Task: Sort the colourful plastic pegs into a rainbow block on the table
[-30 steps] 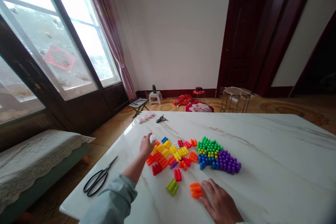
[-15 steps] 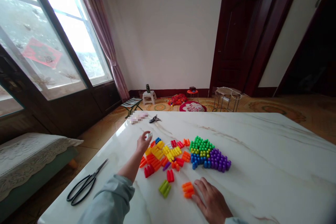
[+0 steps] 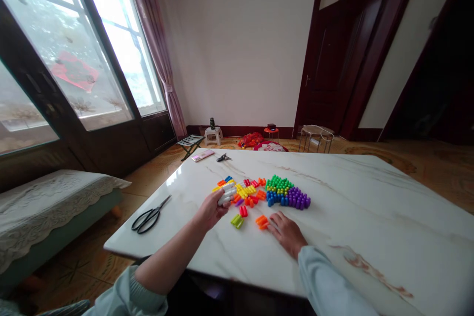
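Note:
My left hand (image 3: 214, 210) is closed around a white piece made of joined tubes (image 3: 226, 192), held up over the near left side of a loose pile. That pile has joined-tube pieces in yellow (image 3: 246, 190), red, orange, blue and purple; my left hand hides part of it. My right hand (image 3: 287, 232) lies on the table with its fingers stretched out. Its fingertips are at the edge of an orange joined-tube piece (image 3: 261, 222); whether they touch it I cannot tell. Close by are a lime-green piece (image 3: 237, 221) and a red piece (image 3: 243, 211).
Green (image 3: 279, 182), blue (image 3: 276, 199) and purple (image 3: 298, 198) round-topped pieces stand grouped right of the pile. Black-handled scissors (image 3: 150, 217) lie near the left edge of the marble-patterned table (image 3: 355, 197). A pink phone (image 3: 203, 155) and a small dark tool (image 3: 223, 157) lie at the far edge.
My left hand has brought the white piece from the pile's far left toward me, and more of it shows. My right hand stays beside the orange piece. The camera view has shifted.

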A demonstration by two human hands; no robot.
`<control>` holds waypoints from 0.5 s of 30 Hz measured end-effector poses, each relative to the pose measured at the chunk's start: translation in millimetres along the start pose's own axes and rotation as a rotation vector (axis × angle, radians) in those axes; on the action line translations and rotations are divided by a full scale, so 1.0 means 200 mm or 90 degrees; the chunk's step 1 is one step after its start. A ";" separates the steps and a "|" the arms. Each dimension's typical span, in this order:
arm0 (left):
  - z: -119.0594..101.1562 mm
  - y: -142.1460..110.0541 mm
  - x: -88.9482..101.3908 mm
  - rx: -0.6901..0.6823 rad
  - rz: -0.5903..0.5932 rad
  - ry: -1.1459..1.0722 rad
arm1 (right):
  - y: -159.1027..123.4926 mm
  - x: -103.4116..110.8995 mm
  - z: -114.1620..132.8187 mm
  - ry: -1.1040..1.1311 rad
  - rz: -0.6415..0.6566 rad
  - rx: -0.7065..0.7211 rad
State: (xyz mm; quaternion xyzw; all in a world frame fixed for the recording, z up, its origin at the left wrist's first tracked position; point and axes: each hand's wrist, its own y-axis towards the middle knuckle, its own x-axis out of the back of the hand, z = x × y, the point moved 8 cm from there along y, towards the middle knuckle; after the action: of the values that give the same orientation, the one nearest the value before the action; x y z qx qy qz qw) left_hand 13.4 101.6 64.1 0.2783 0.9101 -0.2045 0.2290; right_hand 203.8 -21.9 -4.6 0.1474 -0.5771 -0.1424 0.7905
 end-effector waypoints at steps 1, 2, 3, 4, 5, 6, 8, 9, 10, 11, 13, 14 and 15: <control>0.00 -0.06 -0.01 0.005 -0.001 0.007 | 0.00 0.00 0.00 0.004 0.001 -0.002; 0.00 -0.12 -0.01 0.007 -0.004 0.018 | -0.01 0.00 0.01 0.010 0.000 -0.006; 0.00 -0.17 -0.02 0.008 -0.008 0.028 | -0.01 0.00 0.00 0.020 -0.001 -0.012; 0.00 -0.20 -0.03 0.009 -0.011 0.034 | 0.00 0.00 0.00 0.039 0.009 -0.026; -0.01 -0.22 -0.04 0.010 -0.008 0.038 | 0.01 0.00 -0.02 0.065 0.032 -0.043; -0.01 -0.23 -0.06 0.013 0.002 0.041 | 0.02 -0.01 -0.04 0.094 0.064 -0.063; -0.02 -0.23 -0.12 0.026 0.041 0.058 | 0.07 0.00 -0.07 0.146 0.139 -0.092; -0.02 -0.22 -0.16 0.033 0.064 0.077 | 0.11 0.02 -0.08 0.163 0.171 -0.097; -0.02 -0.20 -0.19 0.041 0.083 0.103 | 0.14 0.05 -0.08 0.170 0.194 -0.094; -0.02 -0.17 -0.22 0.047 0.095 0.130 | 0.18 0.09 -0.08 0.186 0.203 -0.098; 0.00 -0.10 -0.26 0.057 0.106 0.183 | 0.25 0.17 -0.07 0.276 0.193 -0.132; 0.02 -0.06 -0.29 0.064 0.112 0.205 | 0.28 0.21 -0.07 0.386 0.166 -0.180; 0.04 -0.02 -0.31 0.069 0.120 0.225 | 0.30 0.24 -0.05 0.506 0.126 -0.217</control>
State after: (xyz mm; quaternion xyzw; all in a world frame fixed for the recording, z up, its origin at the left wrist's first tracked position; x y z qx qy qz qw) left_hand 59.2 69.6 91.9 0.4059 0.8936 -0.1791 0.0687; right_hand 231.8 14.5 58.5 0.0024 -0.2081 -0.0912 0.9738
